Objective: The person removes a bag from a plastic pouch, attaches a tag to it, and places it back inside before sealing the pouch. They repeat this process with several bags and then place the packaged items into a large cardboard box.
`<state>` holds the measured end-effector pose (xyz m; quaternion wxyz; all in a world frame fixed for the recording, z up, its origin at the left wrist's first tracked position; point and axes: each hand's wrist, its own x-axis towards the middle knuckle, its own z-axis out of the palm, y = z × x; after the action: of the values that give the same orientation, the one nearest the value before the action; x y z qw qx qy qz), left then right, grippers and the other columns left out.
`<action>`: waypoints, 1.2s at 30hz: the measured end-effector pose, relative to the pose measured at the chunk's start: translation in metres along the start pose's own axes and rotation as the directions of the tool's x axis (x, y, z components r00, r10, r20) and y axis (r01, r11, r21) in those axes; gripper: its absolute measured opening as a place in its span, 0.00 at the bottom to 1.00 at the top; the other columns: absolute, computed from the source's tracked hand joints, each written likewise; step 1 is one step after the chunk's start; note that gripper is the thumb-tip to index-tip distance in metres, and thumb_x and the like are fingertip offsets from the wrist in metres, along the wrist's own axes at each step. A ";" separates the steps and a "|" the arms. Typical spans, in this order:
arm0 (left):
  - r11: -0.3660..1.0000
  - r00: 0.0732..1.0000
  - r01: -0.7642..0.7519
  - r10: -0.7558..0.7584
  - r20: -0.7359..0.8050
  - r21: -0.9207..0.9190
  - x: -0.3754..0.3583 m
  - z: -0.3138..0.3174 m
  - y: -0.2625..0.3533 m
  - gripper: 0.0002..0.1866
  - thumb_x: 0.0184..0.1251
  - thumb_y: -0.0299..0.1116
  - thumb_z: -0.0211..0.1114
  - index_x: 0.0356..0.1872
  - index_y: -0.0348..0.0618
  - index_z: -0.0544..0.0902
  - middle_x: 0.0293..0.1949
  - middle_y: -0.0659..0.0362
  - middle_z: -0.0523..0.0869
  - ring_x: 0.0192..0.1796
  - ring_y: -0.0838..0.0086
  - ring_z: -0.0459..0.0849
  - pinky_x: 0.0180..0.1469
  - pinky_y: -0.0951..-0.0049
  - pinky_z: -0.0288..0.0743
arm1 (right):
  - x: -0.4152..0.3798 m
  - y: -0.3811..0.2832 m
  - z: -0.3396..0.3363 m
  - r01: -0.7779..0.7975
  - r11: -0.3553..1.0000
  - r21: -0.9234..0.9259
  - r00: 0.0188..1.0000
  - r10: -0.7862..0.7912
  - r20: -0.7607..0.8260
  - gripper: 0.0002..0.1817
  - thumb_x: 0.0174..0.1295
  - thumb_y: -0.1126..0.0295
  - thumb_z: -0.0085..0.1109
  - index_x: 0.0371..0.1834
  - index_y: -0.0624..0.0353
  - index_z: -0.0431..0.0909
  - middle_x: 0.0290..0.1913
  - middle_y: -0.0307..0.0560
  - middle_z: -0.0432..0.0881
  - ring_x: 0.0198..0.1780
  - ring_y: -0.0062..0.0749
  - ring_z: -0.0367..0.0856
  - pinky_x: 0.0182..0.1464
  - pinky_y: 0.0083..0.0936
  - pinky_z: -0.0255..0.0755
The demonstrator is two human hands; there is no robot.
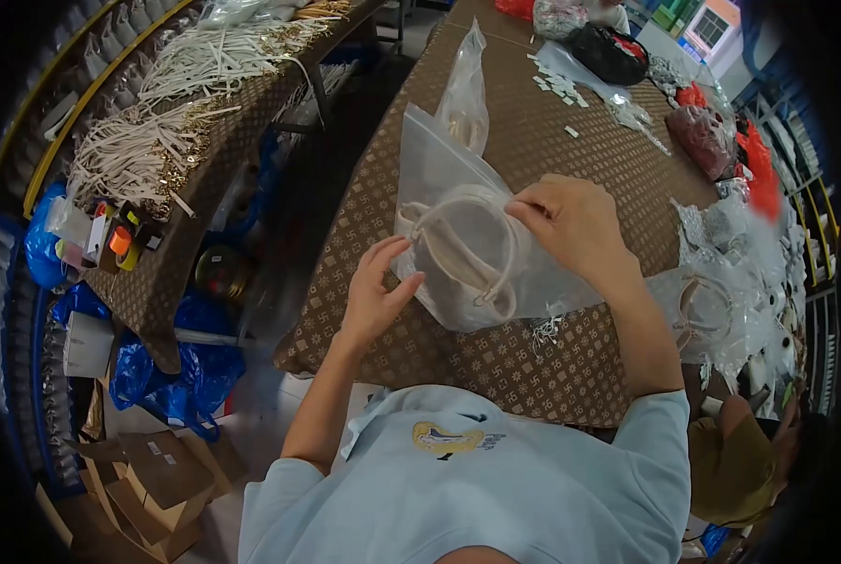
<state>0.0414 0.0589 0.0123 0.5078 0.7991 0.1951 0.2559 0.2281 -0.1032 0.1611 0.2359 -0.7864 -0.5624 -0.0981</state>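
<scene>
A clear plastic bag (pixel 439 160) lies on the patterned tablecloth in front of me. Inside or under its film is a coiled cream strap (pixel 458 258) with gold-coloured metal fittings, looped into a ring. My left hand (pixel 380 289) is at the bag's left side, its fingers apart and slightly curved, holding nothing. Over the bag's upper right edge, my right hand (pixel 571 226) has thumb and forefinger pinched together on the film. A small bunch of white tag strings (pixel 545 331) rests just below the bag, near the table's front edge.
Another clear bag (pixel 465 94) lies farther up the brown table (pixel 355 254). White tags (pixel 560 86) are scattered at the back. Bagged straps (pixel 702 305) are heaped on the right, beside a seated person (pixel 735 461). A side table on the left carries piled straps (pixel 139 150); cardboard boxes (pixel 162 479) stand below.
</scene>
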 end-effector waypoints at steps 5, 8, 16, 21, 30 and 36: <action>0.956 0.950 -0.197 0.131 0.284 0.218 0.023 0.008 0.045 0.16 0.57 0.40 0.67 0.46 0.48 0.82 0.45 0.54 0.83 0.42 0.62 0.83 0.44 0.68 0.76 | 0.016 0.007 -0.017 -0.322 0.922 0.215 0.916 0.246 0.318 0.09 0.57 0.67 0.61 0.32 0.63 0.83 0.21 0.40 0.79 0.21 0.21 0.74 0.25 0.22 0.67; 0.892 0.901 -0.399 0.338 0.270 0.214 0.034 0.018 0.046 0.12 0.58 0.41 0.66 0.39 0.48 0.84 0.37 0.56 0.85 0.33 0.63 0.84 0.37 0.68 0.76 | 0.024 0.008 -0.028 -0.401 0.878 0.262 0.844 0.244 0.477 0.10 0.57 0.68 0.60 0.31 0.66 0.83 0.21 0.38 0.78 0.22 0.16 0.72 0.24 0.19 0.66; 0.972 0.937 0.127 -0.052 0.346 -0.198 0.074 0.017 0.113 0.22 0.65 0.50 0.61 0.28 0.38 0.84 0.21 0.61 0.82 0.24 0.78 0.80 0.29 0.78 0.73 | 0.022 0.026 -0.012 -0.525 0.726 0.444 0.782 0.207 0.588 0.11 0.53 0.64 0.68 0.27 0.62 0.81 0.20 0.35 0.76 0.22 0.17 0.71 0.24 0.16 0.65; 0.927 0.845 0.324 -0.194 0.499 -0.189 0.081 0.019 0.123 0.23 0.66 0.53 0.60 0.25 0.41 0.82 0.21 0.63 0.80 0.23 0.82 0.78 0.28 0.82 0.71 | 0.013 0.030 -0.003 -0.630 0.504 0.591 0.726 0.113 0.678 0.14 0.52 0.59 0.71 0.27 0.57 0.78 0.21 0.32 0.74 0.22 0.15 0.69 0.23 0.14 0.63; 0.880 0.886 0.264 -0.059 0.460 -0.395 0.060 0.008 0.099 0.13 0.65 0.38 0.60 0.25 0.41 0.80 0.20 0.62 0.80 0.23 0.80 0.77 0.29 0.79 0.72 | 0.006 0.059 0.000 -0.584 0.335 0.739 0.811 0.212 0.545 0.15 0.59 0.61 0.65 0.23 0.55 0.71 0.21 0.32 0.74 0.21 0.13 0.68 0.22 0.13 0.61; 0.827 0.941 0.215 -0.033 0.337 -0.520 0.032 -0.022 0.078 0.10 0.64 0.35 0.57 0.28 0.39 0.80 0.21 0.60 0.80 0.25 0.78 0.79 0.31 0.78 0.74 | -0.008 0.058 -0.006 -0.407 0.673 0.617 0.913 0.281 0.296 0.20 0.55 0.56 0.67 0.32 0.63 0.76 0.24 0.37 0.77 0.27 0.21 0.74 0.31 0.21 0.70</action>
<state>0.0573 0.0611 0.0978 0.7556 0.6352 0.0827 0.1369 0.2794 -0.1277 0.1473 0.4648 -0.7465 -0.4192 0.2259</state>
